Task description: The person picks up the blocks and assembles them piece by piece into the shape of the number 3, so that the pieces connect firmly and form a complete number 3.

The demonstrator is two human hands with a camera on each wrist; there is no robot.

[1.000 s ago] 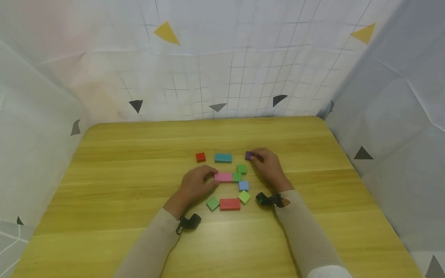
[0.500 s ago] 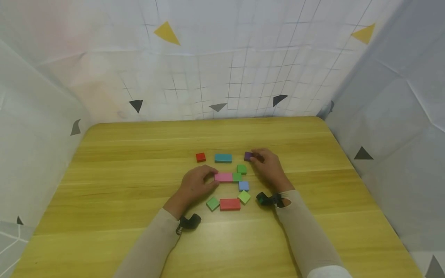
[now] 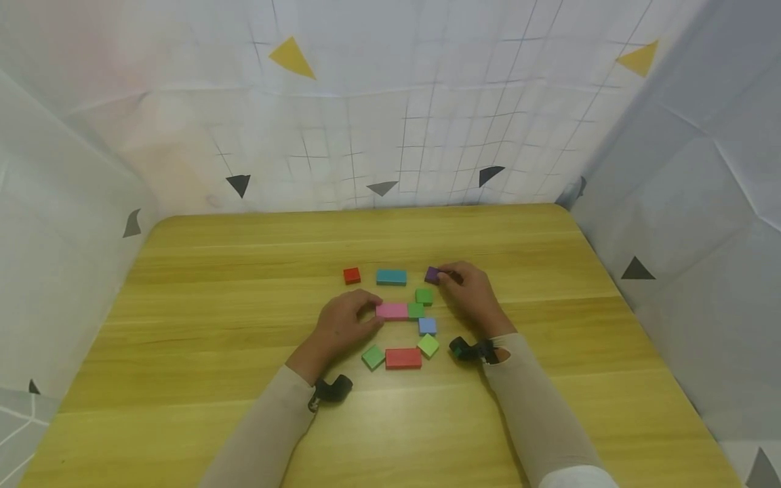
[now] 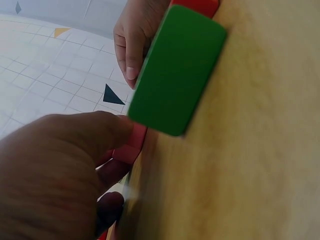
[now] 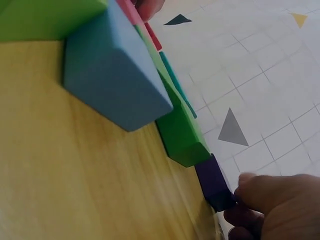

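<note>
My left hand point(image 3: 344, 322) grips the left end of a pink oblong block point(image 3: 393, 312) between thumb and fingers. Against its right end sits a green block point(image 3: 416, 311). Farther back, my right hand point(image 3: 472, 291) pinches a small purple block point(image 3: 432, 275) by its right side; the right wrist view shows thumb and fingers on the purple block point(image 5: 215, 182) close to the tabletop. A second green block point(image 3: 424, 297) lies between the purple block and the pink row. Just below the row is a light blue block point(image 3: 427, 326).
A small red block point(image 3: 352, 276) and a teal oblong block point(image 3: 391, 277) lie in the back row. Nearer me, a long red block point(image 3: 403, 358) sits between a turned green block point(image 3: 373, 357) and a turned lime block point(image 3: 428, 346). Patterned cloth point(image 3: 378, 122) surrounds the wooden table point(image 3: 256, 244).
The purple block has shifted slightly left toward the teal block and turned a little, with my right fingers on it. My left hand and the pink block stay put.
</note>
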